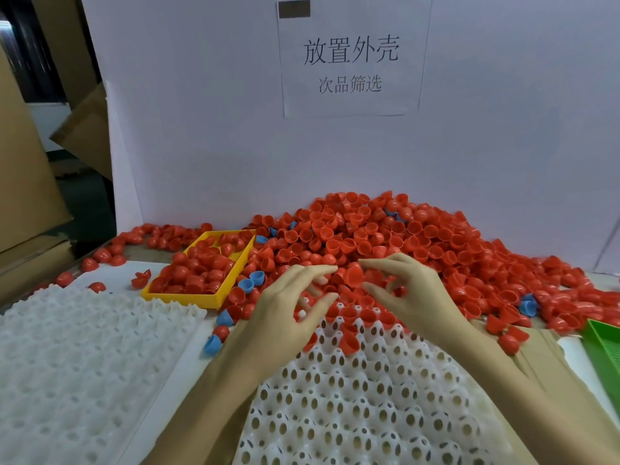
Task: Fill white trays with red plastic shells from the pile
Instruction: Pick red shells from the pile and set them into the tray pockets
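Observation:
A big pile of red plastic shells [402, 229] lies against the white back board. In front of me a white tray [369, 404] with perforated cups reaches into the pile. A few red shells [349, 342] sit in its far rows. My left hand [288, 310] hovers over the tray's far edge, fingers spread and loosely bent, index tip touching the pile. My right hand [406, 297] is beside it, index finger and thumb curled round a red shell [355, 276] at the pile's foot.
A second white tray [84, 350] lies at the left. A yellow basket [214, 298] holds more red shells. Blue shells [251, 281] are scattered near it and in the pile. A green bin [604, 344] shows at the right edge. Cardboard boxes [20, 169] stand far left.

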Demonstrator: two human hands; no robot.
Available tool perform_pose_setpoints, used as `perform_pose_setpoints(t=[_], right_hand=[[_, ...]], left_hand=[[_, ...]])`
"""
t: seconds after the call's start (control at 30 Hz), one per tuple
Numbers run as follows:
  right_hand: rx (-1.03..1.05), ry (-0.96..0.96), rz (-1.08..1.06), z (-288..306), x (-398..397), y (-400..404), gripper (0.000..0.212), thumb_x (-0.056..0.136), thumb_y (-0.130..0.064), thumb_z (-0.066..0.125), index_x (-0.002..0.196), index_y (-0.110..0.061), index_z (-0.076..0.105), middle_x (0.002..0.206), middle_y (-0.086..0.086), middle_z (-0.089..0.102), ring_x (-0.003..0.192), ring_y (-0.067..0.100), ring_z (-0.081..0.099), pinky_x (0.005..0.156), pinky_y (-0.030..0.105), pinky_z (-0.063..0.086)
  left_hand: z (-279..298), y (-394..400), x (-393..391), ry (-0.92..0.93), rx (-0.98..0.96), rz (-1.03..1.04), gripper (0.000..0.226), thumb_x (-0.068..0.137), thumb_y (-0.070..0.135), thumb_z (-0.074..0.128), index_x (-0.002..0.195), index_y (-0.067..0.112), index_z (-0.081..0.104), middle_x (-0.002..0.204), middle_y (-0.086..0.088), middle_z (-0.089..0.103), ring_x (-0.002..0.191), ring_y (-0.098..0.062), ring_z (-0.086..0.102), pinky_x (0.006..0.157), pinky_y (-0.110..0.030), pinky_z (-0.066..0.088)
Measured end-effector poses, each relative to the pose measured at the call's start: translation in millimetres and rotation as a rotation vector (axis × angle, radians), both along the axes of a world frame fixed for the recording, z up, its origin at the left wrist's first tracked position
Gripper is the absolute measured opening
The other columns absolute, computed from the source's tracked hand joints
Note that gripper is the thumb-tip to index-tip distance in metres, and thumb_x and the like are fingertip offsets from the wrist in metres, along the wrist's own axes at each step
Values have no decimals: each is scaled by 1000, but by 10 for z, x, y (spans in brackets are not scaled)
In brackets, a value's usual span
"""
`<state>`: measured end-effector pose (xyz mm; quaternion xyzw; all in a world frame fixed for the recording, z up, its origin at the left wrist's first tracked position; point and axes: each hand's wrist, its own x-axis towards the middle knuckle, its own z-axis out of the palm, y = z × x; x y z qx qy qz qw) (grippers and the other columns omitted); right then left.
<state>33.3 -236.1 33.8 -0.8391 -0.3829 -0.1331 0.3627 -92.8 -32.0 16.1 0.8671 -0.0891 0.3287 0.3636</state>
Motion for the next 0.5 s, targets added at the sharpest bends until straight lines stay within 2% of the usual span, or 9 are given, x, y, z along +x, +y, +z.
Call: perform_pose_setpoints(t=[0.07, 0.13, 0.2, 0.27, 0.37, 0.5], right_hand=[[-47, -25, 66, -19, -176, -52, 45, 92, -27, 75, 135, -35, 65, 107, -16, 59, 80, 5, 63, 80, 17, 54], [-48, -35, 122, -53, -312, -83, 53, 92, -22, 75, 141, -35, 59, 107, -15, 60, 85, 7, 63, 79, 16, 52], [-21, -10, 150, -84, -388, -98, 63, 91, -18, 77, 147, -34, 52, 109, -16, 62, 85, 10, 64, 80, 19, 54], [-15, 30, 150, -102, -420, -103, 66, 91, -18, 77, 147, -36, 46, 112, -18, 65, 85, 8, 65, 80, 23, 56], [6, 86, 154, -121, -446, -132, 62, 93, -26, 76, 144, -40, 44, 114, -19, 67, 89, 7, 67, 81, 25, 57], [84, 107, 158, -94, -401, -215, 56, 94, -25, 73, 143, -33, 48, 109, -18, 69, 98, 6, 69, 82, 23, 58]], left_hand=[[58, -96, -61, 8, -25, -74, 41, 100, 38, 61, 140, 41, 55, 122, 20, 59, 110, -6, 64, 85, -13, 53], [93, -157, -109, 57, 45, -114, 37, 102, 37, 59, 138, 47, 53, 124, 23, 58, 109, -3, 63, 86, -8, 49], [90, -208, -144, 74, 118, -114, 30, 102, 27, 61, 129, 42, 61, 117, 24, 62, 105, 1, 63, 82, -3, 44], [65, -235, -154, 91, 87, -101, 29, 98, 16, 67, 119, 36, 68, 111, 23, 67, 105, 6, 63, 80, 0, 43], [41, -198, -121, 186, -92, -131, 31, 94, 14, 70, 112, 40, 71, 102, 20, 74, 97, 4, 70, 83, -6, 50], [-13, -84, -46, 245, -249, -124, 43, 96, 5, 66, 112, 43, 72, 95, 15, 75, 84, -5, 76, 79, -24, 62]])
